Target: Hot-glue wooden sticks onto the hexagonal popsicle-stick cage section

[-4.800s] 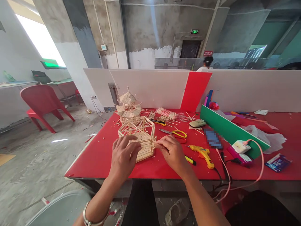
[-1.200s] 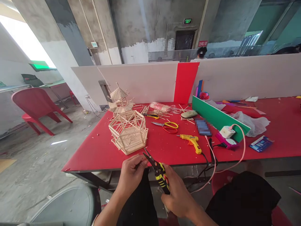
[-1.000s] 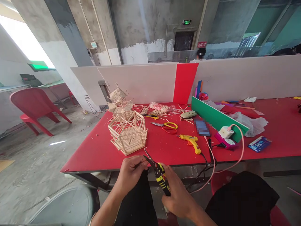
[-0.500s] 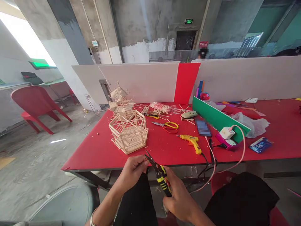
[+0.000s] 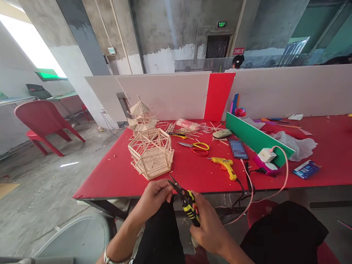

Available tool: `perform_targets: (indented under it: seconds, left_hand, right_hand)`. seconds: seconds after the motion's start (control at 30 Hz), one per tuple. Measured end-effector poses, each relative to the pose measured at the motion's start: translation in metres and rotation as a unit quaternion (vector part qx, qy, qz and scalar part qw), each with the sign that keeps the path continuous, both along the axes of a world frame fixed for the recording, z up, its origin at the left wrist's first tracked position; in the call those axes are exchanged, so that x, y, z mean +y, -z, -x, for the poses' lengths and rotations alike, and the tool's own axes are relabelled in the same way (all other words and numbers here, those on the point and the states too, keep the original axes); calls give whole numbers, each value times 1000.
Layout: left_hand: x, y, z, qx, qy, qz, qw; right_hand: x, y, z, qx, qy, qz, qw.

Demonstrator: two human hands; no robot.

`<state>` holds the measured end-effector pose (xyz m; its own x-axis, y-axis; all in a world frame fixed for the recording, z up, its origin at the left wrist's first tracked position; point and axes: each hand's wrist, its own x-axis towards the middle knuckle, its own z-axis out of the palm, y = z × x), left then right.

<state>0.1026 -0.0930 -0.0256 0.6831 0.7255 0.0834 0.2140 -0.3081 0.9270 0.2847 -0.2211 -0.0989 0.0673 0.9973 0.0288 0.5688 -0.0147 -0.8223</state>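
Note:
My right hand (image 5: 207, 223) is wrapped round the black and yellow handles of long-nose pliers (image 5: 188, 204), whose jaws are slightly parted and point up and left. At the jaw tips, my left hand (image 5: 156, 196) has thumb and forefinger pinched together; whatever lies between them is too small to make out. Just beyond my hands, at the front of the table, stands a six-sided frame of thin wooden sticks (image 5: 151, 156). Behind it rises a small tiered stick pagoda (image 5: 139, 113).
On the red table (image 5: 104, 176) lie a yellow glue gun (image 5: 224, 165), scissors (image 5: 196, 146), a utility knife (image 5: 177, 135) and loose sticks (image 5: 189, 129). A green board (image 5: 255, 137) stands at right, near a plug adapter (image 5: 266, 156) with a pink cable (image 5: 286, 172). A grey stool (image 5: 77, 238) is below left.
My hands and the pliers stay almost in place, with the jaw tips shifted very slightly left and the left fingertips moved a little. The view has shifted slightly.

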Motion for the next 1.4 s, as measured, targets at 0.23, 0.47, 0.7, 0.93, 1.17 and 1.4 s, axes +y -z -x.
perform_targets:
  seconds: [0.23,0.47,0.7,0.93,1.17,1.4]
  left_hand:
    - [0,2,-4,14,-38,-108,993]
    - [-6,-1,-6,-8,-53,-227,972]
    - [-10,-1,-8,-28,-77,-272,959]
    - [-8,-3,-9,-29,-64,-277,958]
    - [-15,0,-7,6,-104,-274,956]
    - [-14,3,-8,2,-106,-270,957]
  right_hand:
    - [2,-1,0,5,-24,67,997]
    - [-3,-5,8,49,-11,56,997]
    - [-1,-7,9,61,-23,86,994]
    - [-2,-8,11,44,-34,110,992]
    - [-4,-11,15,67,-15,56,996]
    - [-3,-13,17,69,-25,83,994]
